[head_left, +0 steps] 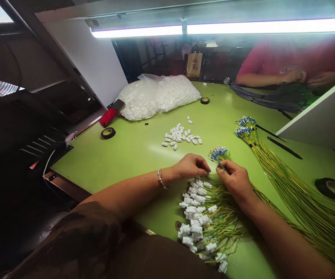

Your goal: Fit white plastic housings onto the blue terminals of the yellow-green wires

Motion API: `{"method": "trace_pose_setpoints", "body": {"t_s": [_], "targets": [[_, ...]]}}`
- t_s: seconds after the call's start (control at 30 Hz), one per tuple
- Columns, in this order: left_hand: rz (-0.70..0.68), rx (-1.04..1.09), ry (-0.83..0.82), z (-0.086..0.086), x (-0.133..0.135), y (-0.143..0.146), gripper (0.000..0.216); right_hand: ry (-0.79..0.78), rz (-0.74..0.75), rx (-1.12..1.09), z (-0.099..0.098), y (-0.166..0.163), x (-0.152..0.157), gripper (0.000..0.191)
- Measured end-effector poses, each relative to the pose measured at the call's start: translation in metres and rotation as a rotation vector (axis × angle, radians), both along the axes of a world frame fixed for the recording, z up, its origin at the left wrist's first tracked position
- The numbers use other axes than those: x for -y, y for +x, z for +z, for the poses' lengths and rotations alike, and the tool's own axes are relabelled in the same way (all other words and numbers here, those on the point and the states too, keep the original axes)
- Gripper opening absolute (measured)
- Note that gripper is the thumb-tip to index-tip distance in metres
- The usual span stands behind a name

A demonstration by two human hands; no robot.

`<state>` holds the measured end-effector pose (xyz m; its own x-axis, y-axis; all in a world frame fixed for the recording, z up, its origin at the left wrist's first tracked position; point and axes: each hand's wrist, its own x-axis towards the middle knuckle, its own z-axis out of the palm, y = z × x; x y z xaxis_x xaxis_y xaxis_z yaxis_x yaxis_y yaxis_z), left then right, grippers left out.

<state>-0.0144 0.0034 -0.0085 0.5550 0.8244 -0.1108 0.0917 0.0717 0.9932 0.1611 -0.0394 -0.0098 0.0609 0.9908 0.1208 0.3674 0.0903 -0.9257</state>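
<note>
My left hand (193, 166) is closed in a pinch on a small white connector housing (209, 174), mostly hidden by the fingertips. Just to its right, my right hand (235, 180) pinches a thin yellow-green wire (220, 167). The two hands' fingertips are a short gap apart. Beside the right fingers stands a bunch of wire ends with blue and metal terminals (219, 154). Below both hands lie many wires fitted with white connectors (196, 209), piled in a column. Loose white housings (179, 133) are scattered farther back on the green table (138, 155).
Clear bags of white housings (158, 97) sit at the back, a red-cased phone (112, 112) against them. Tape rolls (108, 133) lie about. A long tied wire bundle (272, 178) runs along the right. Across the table, a person in pink (266, 64) handles dark wires (260, 97).
</note>
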Motion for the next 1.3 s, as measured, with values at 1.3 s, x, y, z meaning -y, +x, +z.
{"method": "trace_pose_setpoints", "body": {"t_s": [1.3], "targets": [[0.023,0.215,-0.474,0.008,-0.012,-0.020,0.031,0.033,-0.018,0.085,0.005,-0.006,0.007,0.012]]}}
